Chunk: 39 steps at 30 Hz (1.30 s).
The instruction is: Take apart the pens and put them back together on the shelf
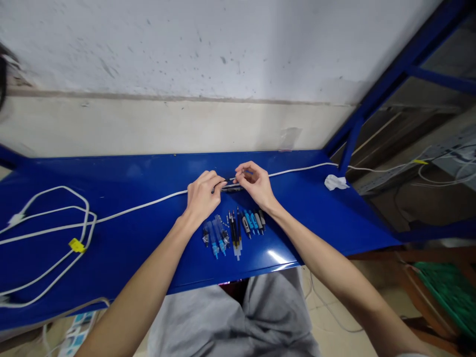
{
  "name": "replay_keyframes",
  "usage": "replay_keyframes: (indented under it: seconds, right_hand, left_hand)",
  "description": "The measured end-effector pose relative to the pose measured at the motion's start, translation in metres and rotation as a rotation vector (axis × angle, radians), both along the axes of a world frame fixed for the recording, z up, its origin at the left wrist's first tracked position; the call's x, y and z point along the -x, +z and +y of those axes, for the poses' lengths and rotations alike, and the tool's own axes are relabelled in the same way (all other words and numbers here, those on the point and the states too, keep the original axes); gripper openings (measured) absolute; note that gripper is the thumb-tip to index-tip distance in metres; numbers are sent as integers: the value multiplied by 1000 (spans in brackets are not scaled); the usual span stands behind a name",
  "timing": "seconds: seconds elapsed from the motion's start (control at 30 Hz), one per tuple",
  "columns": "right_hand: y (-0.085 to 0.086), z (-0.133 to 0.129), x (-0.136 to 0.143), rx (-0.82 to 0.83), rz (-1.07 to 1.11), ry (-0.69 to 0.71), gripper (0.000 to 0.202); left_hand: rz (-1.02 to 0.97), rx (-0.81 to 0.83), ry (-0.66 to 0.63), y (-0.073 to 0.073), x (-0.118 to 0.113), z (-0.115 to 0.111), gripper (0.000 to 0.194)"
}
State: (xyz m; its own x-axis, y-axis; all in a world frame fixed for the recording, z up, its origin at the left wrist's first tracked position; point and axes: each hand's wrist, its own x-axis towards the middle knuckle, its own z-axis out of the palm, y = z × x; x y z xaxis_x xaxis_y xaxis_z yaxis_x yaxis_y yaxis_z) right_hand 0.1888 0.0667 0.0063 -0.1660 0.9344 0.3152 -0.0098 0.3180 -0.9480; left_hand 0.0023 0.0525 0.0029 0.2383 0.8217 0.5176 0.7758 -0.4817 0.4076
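My left hand (204, 196) is closed in a pinch above the blue shelf, by the white cable. What its fingertips hold is too small to make out. Facing it, my right hand (256, 183) has thumb and forefinger brought together on something tiny that I cannot identify. Dark, slim pieces (233, 189) lie between and below the hands, partly hidden. Nearer to me are disassembled pen parts in groups: translucent blue pen barrels (215, 235), thin dark-tipped pen refills (235, 228), and grey and blue pen upper sections (253, 222).
A white cable (145, 204) runs across the blue shelf (148, 253) behind the pen parts. Its loops, with a yellow tag (77, 245), lie at left. Crumpled white paper (335, 182) sits at right near a blue metal post (351, 144). A wall (178, 126) stands behind.
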Motion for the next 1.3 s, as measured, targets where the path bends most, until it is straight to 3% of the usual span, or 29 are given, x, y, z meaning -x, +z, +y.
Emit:
replay_keyframes:
  seconds: [0.27,0.47,0.67,0.97,1.3]
  right_hand:
    - [1,-1,-2,28,-27,10,32]
    - [6,-6,-6,79,-93,105,41]
    - [7,-5,-8,7,-87,89,44]
    - [8,-11,-3,-49,-112,65,50]
    - [7,-13,2,-38,-75,28,42]
  left_hand:
    - [56,25,-93,7,-2,-6,24]
    - [89,94,-193,8,-6,-10,30]
    - [94,11,-160,5,-4,-9,36]
    - [112,143,-102,12,-2,-11,33]
    - [130,135,-98,13,-2,-11,31]
